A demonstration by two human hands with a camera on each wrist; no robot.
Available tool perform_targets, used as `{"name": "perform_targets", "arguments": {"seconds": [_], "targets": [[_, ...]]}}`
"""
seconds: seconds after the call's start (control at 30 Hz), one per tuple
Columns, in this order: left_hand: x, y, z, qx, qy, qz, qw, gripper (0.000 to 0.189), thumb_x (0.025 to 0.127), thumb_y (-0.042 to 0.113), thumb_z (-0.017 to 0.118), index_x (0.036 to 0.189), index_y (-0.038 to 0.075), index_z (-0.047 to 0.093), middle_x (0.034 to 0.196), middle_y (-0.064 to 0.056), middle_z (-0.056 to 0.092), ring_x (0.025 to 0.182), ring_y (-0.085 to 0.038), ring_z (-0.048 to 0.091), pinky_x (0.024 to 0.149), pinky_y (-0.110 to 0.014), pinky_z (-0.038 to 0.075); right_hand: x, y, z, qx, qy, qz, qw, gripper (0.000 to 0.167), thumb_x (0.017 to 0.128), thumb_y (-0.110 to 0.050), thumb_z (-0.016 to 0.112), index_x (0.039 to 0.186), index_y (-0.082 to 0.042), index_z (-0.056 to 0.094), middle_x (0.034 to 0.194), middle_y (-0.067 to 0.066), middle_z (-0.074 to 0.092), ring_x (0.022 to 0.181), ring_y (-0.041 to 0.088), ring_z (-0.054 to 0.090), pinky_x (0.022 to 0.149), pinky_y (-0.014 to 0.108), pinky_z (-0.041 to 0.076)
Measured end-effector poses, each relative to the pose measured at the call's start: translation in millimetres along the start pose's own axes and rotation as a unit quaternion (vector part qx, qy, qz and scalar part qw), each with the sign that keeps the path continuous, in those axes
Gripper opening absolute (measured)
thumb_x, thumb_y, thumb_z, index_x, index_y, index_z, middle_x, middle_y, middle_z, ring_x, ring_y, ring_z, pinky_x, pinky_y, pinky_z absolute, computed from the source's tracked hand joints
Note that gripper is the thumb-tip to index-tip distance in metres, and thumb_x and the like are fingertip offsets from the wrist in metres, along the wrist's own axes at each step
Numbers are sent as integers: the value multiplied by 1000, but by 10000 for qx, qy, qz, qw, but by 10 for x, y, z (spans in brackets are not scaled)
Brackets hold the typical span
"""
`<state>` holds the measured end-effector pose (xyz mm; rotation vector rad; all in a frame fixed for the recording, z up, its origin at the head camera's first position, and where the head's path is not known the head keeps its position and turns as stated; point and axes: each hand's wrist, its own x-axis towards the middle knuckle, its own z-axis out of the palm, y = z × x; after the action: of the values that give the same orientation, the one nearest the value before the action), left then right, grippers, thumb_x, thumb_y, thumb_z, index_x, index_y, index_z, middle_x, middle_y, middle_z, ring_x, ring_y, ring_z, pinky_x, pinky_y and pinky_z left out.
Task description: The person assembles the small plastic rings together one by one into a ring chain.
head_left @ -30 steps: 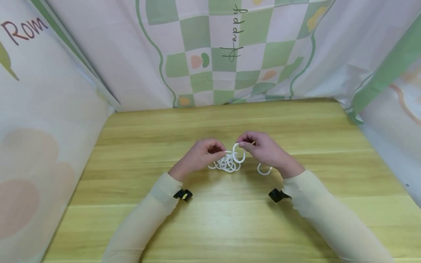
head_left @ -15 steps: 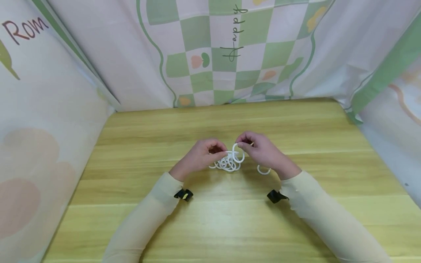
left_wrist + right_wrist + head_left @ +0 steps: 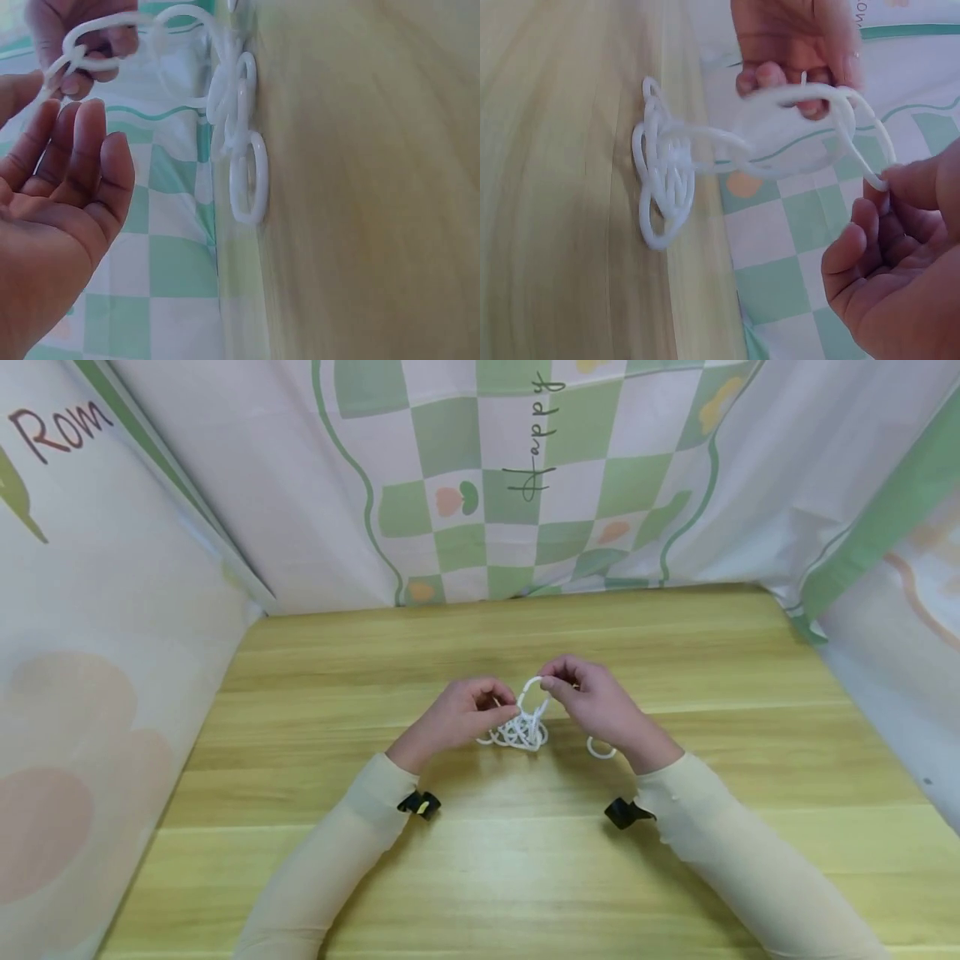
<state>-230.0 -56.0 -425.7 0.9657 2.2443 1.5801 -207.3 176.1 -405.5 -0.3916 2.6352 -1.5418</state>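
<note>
A heap of white plastic chain links (image 3: 517, 732) lies on the wooden table between the hands. My right hand (image 3: 592, 697) pinches one white link (image 3: 866, 154) between thumb and index finger; it is raised above the heap. More joined links (image 3: 727, 139) run from it down to the heap, partly blurred. On the other side, my left hand (image 3: 465, 714) has its thumb and index finger about a white link (image 3: 51, 79), its other fingers loosely bent. Where the two held links meet is hard to make out.
A separate open white link (image 3: 602, 748) lies on the table (image 3: 480, 860) just below the right hand. Behind the table hangs a green-and-white checked curtain (image 3: 517, 485). Black bands (image 3: 418, 805) sit at both wrists.
The link in my right hand has risen slightly and turned, and the links below it now hang toward the heap. My left hand stays nearly in place.
</note>
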Motion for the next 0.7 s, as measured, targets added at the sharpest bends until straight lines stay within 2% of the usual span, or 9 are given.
{"name": "perform_targets", "arguments": {"seconds": [0.13,0.27,0.37,0.53,0.6,0.7], "targets": [[7,-11,4,129,66,-70,9999,9,94,19,69,95,10,68,82,-4,65,72,-28,61,58,-28,50,-8,-40,29,383,161,51,9991,19,101,-22,57,107,-4,61,91,16,58,75,24,51,61,28,45],[-2,1,-11,166,277,-216,9992,9,95,21,67,96,12,67,81,-3,62,70,-18,55,58,-26,47,-26,-49,31,438,153,-47,9989,17,100,-19,58,106,-3,61,89,17,59,76,24,52,61,26,45],[-8,8,-25,27,414,-322,9986,9,96,20,66,97,12,66,83,-5,62,72,-22,55,59,-26,46,-61,-26,8,297,17,-104,9995,15,100,-17,60,105,-4,61,89,16,60,73,23,52,59,26,44],[-8,12,-47,-206,449,-287,9984,12,96,18,65,101,7,66,85,-6,63,79,-35,59,61,-27,49,-108,86,-54,-335,-373,-236,9985,11,98,-15,62,103,-6,64,89,11,62,74,21,53,62,30,46],[-10,9,-54,-223,450,-216,9985,15,97,16,65,105,4,66,85,-6,63,78,-34,59,60,-27,48,-116,169,-93,-748,-562,-288,9952,11,97,-14,62,103,-5,65,91,8,64,78,20,55,66,32,47],[-13,11,-58,-201,442,-114,9988,18,96,14,65,108,0,65,85,-6,63,74,-25,58,60,-25,47,-120,314,-178,-1299,-959,-199,9867,12,95,-11,63,104,-5,67,94,6,66,81,19,58,70,33,50]]}}
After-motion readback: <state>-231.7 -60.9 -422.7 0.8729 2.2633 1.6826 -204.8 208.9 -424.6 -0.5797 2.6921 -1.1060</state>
